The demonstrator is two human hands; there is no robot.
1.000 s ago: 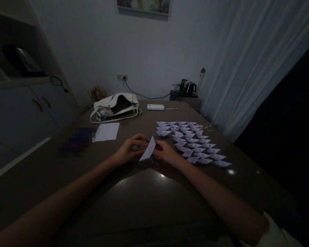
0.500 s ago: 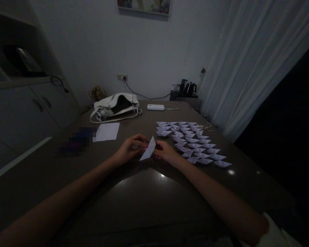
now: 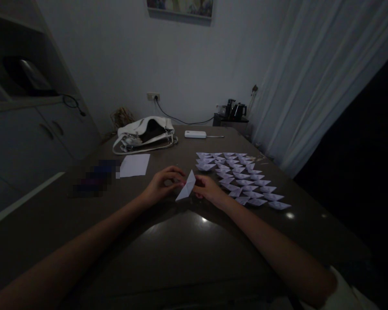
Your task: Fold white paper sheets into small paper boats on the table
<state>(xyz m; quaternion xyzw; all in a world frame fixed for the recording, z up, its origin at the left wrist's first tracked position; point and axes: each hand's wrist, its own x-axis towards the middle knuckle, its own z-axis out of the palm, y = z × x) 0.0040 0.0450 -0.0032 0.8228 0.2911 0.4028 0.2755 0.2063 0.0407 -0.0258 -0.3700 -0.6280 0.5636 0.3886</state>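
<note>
A folded white paper boat (image 3: 186, 188) is held tilted above the table, between my two hands. My left hand (image 3: 161, 186) pinches its left side with thumb and fingertips. From the right, my right hand (image 3: 208, 189) grips the boat, its fingertips partly hidden behind the paper. Just right of my right hand, several finished paper boats (image 3: 241, 182) stand in slanting rows on the dark table (image 3: 168, 254).
White paper sheets (image 3: 135, 165) lie left of my hands, beside a blurred-out dark patch (image 3: 97, 178). Farther back are a white handbag (image 3: 142, 133) and a white power bank (image 3: 195, 134) with a short cable. A black kettle (image 3: 238, 111) stands beyond the table.
My left hand's fingers have shifted slightly up and left against the paper boat. The boat and my right hand are nearly where they were.
</note>
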